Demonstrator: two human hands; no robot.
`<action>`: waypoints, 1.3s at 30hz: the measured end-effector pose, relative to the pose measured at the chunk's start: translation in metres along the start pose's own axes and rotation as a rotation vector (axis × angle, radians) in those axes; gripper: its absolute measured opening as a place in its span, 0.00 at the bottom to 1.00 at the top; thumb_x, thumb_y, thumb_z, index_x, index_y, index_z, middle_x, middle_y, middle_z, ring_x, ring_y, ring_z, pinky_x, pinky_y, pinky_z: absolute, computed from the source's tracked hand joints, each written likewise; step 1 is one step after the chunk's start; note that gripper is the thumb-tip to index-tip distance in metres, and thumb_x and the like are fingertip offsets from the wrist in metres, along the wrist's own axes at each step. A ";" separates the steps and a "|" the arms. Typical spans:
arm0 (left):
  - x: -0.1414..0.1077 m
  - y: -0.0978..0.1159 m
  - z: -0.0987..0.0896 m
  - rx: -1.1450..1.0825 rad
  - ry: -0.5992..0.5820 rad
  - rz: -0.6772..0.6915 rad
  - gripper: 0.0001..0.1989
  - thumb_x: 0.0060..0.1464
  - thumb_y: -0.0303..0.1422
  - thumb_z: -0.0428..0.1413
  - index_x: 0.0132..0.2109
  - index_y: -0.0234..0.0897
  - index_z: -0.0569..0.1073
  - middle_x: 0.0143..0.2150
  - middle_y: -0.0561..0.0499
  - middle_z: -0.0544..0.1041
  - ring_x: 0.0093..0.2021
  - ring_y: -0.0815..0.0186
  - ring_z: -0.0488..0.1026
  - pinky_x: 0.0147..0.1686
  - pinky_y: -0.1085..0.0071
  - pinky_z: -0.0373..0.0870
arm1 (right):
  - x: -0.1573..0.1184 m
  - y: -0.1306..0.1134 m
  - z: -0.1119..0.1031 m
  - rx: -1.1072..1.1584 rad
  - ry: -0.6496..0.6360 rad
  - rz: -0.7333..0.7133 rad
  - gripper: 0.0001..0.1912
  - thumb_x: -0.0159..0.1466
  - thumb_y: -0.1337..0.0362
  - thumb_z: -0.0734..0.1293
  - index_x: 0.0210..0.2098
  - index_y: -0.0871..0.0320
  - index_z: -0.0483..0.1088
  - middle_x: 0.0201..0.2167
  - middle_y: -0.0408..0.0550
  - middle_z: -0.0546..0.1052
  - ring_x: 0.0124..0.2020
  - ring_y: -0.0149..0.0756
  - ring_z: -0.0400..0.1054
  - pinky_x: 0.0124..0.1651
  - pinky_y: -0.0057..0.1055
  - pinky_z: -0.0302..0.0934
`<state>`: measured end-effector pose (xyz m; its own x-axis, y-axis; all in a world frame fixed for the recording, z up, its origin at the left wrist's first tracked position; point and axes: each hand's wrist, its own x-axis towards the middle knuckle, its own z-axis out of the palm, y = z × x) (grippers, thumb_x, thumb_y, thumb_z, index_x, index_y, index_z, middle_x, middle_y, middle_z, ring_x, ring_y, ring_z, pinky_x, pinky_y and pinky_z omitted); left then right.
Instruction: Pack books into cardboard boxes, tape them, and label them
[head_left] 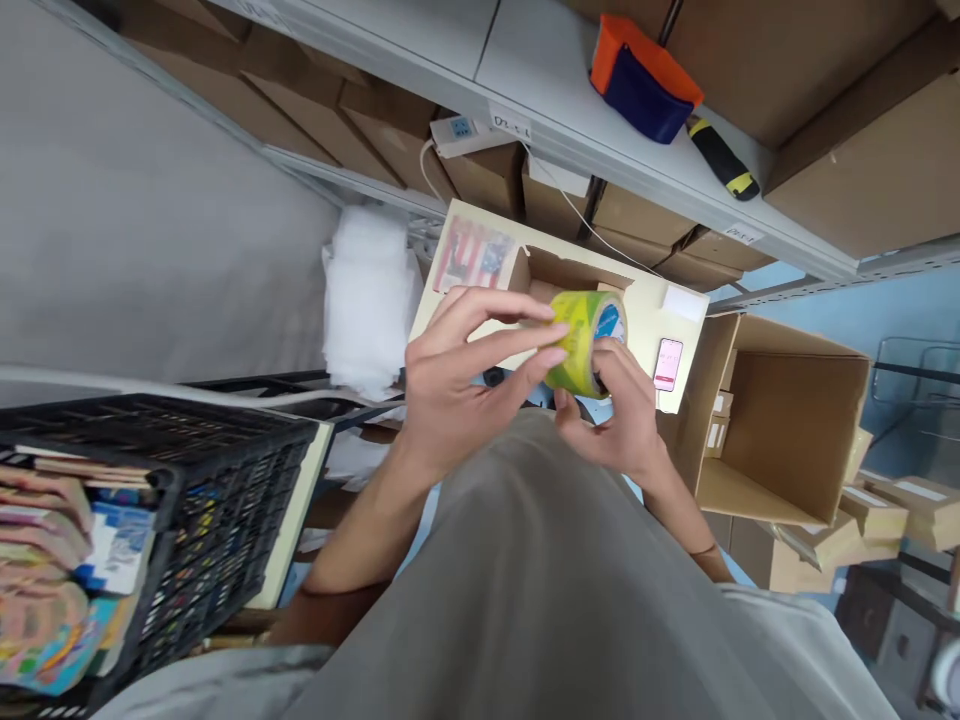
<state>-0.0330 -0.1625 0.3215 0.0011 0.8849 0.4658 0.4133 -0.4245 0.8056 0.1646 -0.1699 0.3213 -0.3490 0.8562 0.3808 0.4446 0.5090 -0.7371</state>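
A roll of yellow-green packing tape (574, 345) is held up in front of my body, over the near edge of the pale table. My right hand (619, 405) grips it from the right, fingers hooked into the core and thumb below. From the left, my left hand (480, 355) reaches to the roll with its fingers stretched and apart, their tips against the tape's outer face. Whether those tips have lifted the tape's end cannot be made out. Behind the roll, an open cardboard box (540, 265) sits on the table (646, 300), partly hidden.
A lit phone (667, 365) lies at the table's right. Further right stands a large open carton (787, 420). White packing sheets (367, 290) are stacked left, near a black crate (225, 540). The shelf (540, 80) above holds a tool with a black-yellow handle (722, 158).
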 end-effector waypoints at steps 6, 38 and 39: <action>-0.011 -0.032 -0.053 -0.013 -0.010 -0.055 0.10 0.74 0.46 0.64 0.47 0.48 0.85 0.45 0.48 0.84 0.50 0.56 0.82 0.56 0.55 0.82 | 0.014 -0.032 0.047 -0.319 -0.074 -0.161 0.05 0.72 0.69 0.66 0.43 0.51 0.68 0.33 0.43 0.74 0.29 0.37 0.65 0.34 0.35 0.60; 0.012 -0.099 -0.100 -0.462 -0.231 -0.539 0.23 0.67 0.56 0.68 0.42 0.39 0.81 0.39 0.45 0.85 0.42 0.58 0.83 0.48 0.60 0.83 | 0.006 -0.015 0.035 0.124 -0.379 0.038 0.17 0.74 0.49 0.74 0.36 0.50 0.69 0.34 0.44 0.77 0.38 0.42 0.72 0.50 0.44 0.71; 0.015 -0.095 -0.096 -0.508 -0.283 -0.571 0.24 0.66 0.56 0.69 0.41 0.39 0.81 0.38 0.45 0.85 0.42 0.57 0.84 0.47 0.60 0.83 | 0.003 -0.007 0.027 0.149 -0.379 0.084 0.20 0.72 0.46 0.76 0.35 0.50 0.69 0.33 0.44 0.77 0.39 0.43 0.73 0.52 0.45 0.72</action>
<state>-0.1600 -0.1270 0.2877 0.1735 0.9771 -0.1230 -0.0431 0.1324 0.9903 0.1385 -0.1734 0.3124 -0.6080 0.7872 0.1038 0.3703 0.3967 -0.8399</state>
